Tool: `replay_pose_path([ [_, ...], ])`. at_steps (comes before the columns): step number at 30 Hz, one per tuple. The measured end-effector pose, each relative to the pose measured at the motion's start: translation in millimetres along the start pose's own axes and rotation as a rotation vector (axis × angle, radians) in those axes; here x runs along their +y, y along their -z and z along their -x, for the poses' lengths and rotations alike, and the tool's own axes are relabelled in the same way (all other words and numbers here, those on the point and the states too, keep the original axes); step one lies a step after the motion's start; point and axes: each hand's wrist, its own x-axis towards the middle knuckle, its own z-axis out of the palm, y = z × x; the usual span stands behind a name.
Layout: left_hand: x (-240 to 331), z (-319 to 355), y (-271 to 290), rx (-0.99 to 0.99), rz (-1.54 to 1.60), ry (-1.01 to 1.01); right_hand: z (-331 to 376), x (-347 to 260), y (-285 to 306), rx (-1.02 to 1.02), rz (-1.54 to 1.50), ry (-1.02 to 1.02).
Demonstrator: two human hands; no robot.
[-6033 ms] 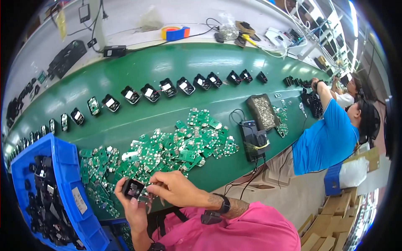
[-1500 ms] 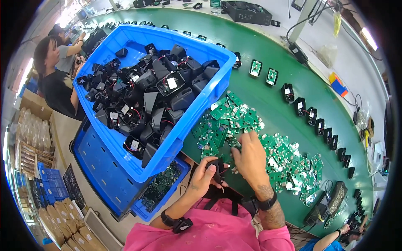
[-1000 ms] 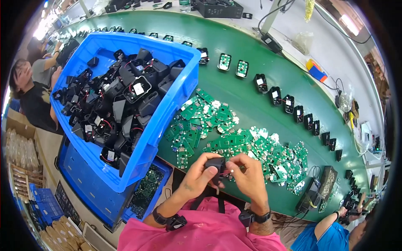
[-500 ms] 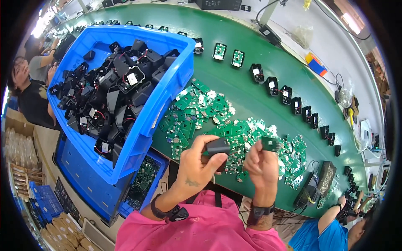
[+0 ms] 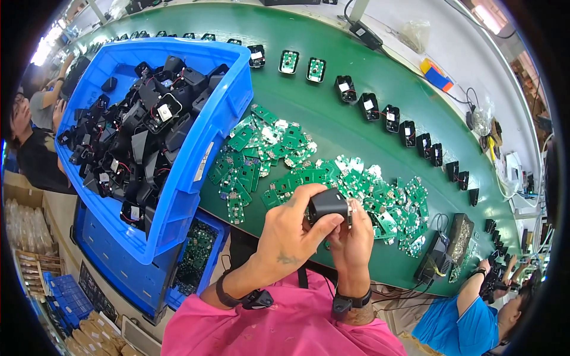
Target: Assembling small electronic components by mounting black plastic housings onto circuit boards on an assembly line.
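Over the near edge of the green-topped workbench (image 5: 338, 130), we find the left hand (image 5: 292, 234) clamped around a black plastic box-shaped housing (image 5: 328, 204). The right hand (image 5: 355, 238) meets the housing's right side, fingers bent at a thin part (image 5: 350, 218) seen edge-on; whether they grip it, we cannot tell. Beyond, we note heaped green circuit boards (image 5: 344, 175), a blue plastic crate (image 5: 230, 113) at left, and a row of open black housings (image 5: 369, 107) farther out.
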Motion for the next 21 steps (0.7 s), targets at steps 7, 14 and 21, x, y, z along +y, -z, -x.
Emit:
replay_pose_path([
  [7, -1, -4, 9, -0.214, 0.622, 0.354, 4, 8, 1, 0.12, 0.584, 0.437],
  [14, -19, 6, 5, -0.243, 0.737, 0.299, 0, 9, 1, 0.08, 0.596, 0.533],
  [21, -20, 6, 4, -0.225, 0.659, 0.275, -4, 14, 2, 0.061, 0.685, 0.569],
])
